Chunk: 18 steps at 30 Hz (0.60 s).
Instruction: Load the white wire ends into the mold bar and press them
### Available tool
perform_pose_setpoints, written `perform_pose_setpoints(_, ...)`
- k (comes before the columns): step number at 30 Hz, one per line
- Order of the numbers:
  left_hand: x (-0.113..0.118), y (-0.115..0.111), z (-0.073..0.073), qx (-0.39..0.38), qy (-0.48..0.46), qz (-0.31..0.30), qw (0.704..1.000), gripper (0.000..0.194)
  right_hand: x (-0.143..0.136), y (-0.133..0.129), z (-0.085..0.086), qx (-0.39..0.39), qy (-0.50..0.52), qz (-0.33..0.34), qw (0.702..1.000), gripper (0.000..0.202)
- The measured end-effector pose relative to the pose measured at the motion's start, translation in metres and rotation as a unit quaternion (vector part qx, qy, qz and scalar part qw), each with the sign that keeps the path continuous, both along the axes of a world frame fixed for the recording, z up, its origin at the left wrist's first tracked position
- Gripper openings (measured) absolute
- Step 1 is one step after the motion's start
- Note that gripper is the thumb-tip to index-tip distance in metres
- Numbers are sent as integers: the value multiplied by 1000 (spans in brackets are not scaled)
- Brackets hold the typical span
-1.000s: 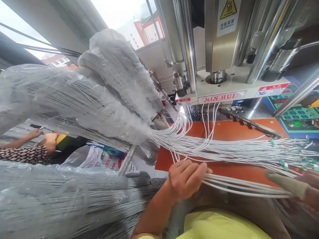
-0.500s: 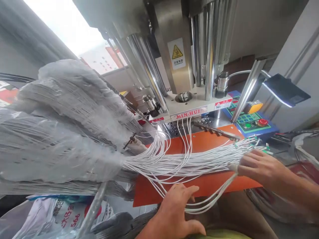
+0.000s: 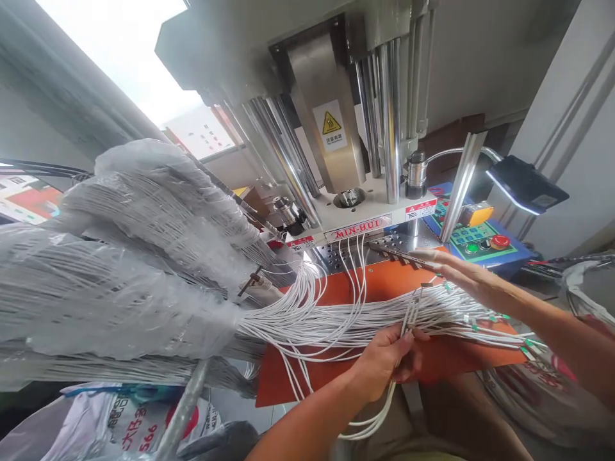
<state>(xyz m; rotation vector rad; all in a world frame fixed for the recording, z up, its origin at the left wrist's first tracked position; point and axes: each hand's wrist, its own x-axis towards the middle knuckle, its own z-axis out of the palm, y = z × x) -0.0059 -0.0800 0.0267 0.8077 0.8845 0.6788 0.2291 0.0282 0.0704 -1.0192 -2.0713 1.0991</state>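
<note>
My left hand (image 3: 391, 358) is closed around a few white cables (image 3: 409, 315), their ends standing up above the fist and their lengths looping down below it. My right hand (image 3: 461, 272) reaches over the right end of a slim notched metal bar (image 3: 391, 251), fingers stretched out along it; whether they touch it is unclear. Under both hands lies a thick bundle of white cables (image 3: 336, 314) with green-marked ends at the right, spread over an orange board (image 3: 331, 378). Several cables (image 3: 353, 269) run up into the press (image 3: 358, 227).
Plastic-wrapped cable bundles (image 3: 134, 288) fill the left side. A blue control box (image 3: 500, 246) with green and red buttons stands at the right, below a lit lamp (image 3: 528, 182). A metal post (image 3: 464, 186) rises beside it. Printed sacks (image 3: 134, 416) lie at lower left.
My left hand has closed on the loose cables that my right hand held. My right hand has let go and moved up to the metal bar. The view has shifted slightly.
</note>
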Motion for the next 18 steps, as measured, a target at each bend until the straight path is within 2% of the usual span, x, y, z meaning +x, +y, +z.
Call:
perform_pose_setpoints(2, 4, 5, 4, -4, 6, -6, 1000, 51, -9, 2, -6, -56, 25, 55, 997, 52)
perform_pose_setpoints(5, 11, 17, 7, 27, 24, 4, 999, 49, -34, -11, -10, -86, 31, 119, 989, 52)
perform_pose_setpoints(8, 18, 30, 7, 60, 60, 21, 996, 49, -54, -27, -8, -168, 38, 201, 964, 55)
perform_pose_setpoints(10, 20, 38, 6, 67, 76, 54, 993, 48, -56, -23, -9, -187, 36, 213, 958, 56)
perform_pose_setpoints(12, 21, 44, 4, 66, 74, 96, 990, 43, -47, -3, -15, -90, 7, 136, 987, 53)
perform_pose_setpoints(13, 21, 46, 3, 64, 72, 111, 989, 42, -39, 12, -21, -12, -28, 70, 997, 51)
perform_pose_setpoints(14, 21, 49, 1, 61, 71, 118, 989, 42, -30, 28, -28, 71, -74, -9, 995, 47)
perform_pose_setpoints(15, 20, 50, 0, 59, 72, 119, 988, 42, -20, 44, -36, 125, -146, -73, 979, 44)
perform_pose_setpoints(16, 19, 52, -2, 61, 75, 119, 988, 40, -12, 59, -44, 146, -221, -101, 959, 38)
perform_pose_setpoints(18, 16, 55, -5, 72, 83, 120, 987, 31, -2, 79, -60, 163, -321, -68, 930, 28)
